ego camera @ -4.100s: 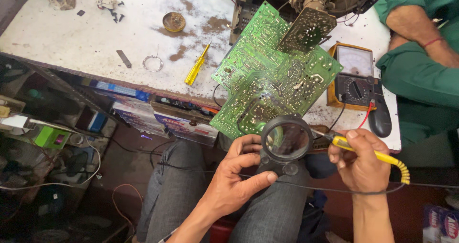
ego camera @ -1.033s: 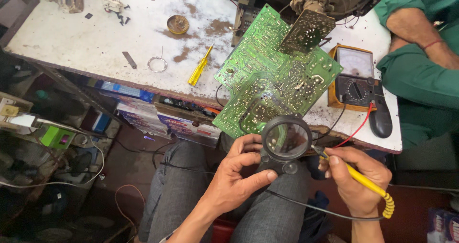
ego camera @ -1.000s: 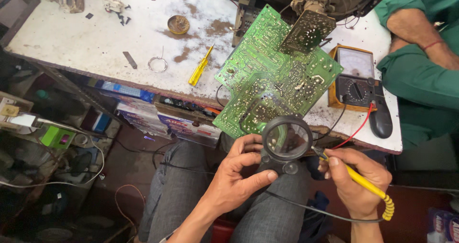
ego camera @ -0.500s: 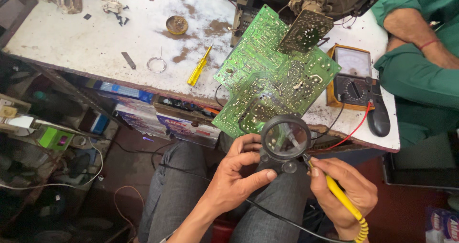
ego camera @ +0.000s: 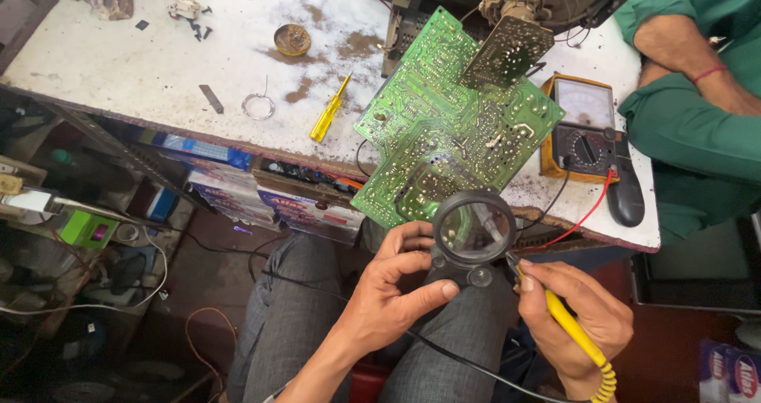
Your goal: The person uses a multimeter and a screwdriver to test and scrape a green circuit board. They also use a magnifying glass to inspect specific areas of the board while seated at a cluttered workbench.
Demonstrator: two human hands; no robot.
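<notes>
While I watch from the head view, my left hand (ego camera: 392, 296) is half curled, fingers and thumb wrapped round the black round-framed magnifying glass (ego camera: 473, 230), holding it over the lower edge of the green printed circuit board (ego camera: 452, 126). That board leans tilted, upper part on the stained white tabletop (ego camera: 158, 46), lower corner hanging past the edge above my knees. My right hand (ego camera: 575, 320) is closed narrow, pen grip on the yellow-handled soldering iron (ego camera: 567, 324); tip sits just beside the lens frame, not touching the board as far as I can tell. Its black cord runs across my grey trousers.

Containers: small round brass tin (ego camera: 292, 39) on the tabletop, contents too small to read. Near it, a yellow screwdriver (ego camera: 329, 110) and a loop of wire (ego camera: 258, 106). Yellow-cased analogue multimeter (ego camera: 583, 126) right of the board, red lead trailing off. Another person's green-sleeved arm (ego camera: 690, 62) rests at the far right.
</notes>
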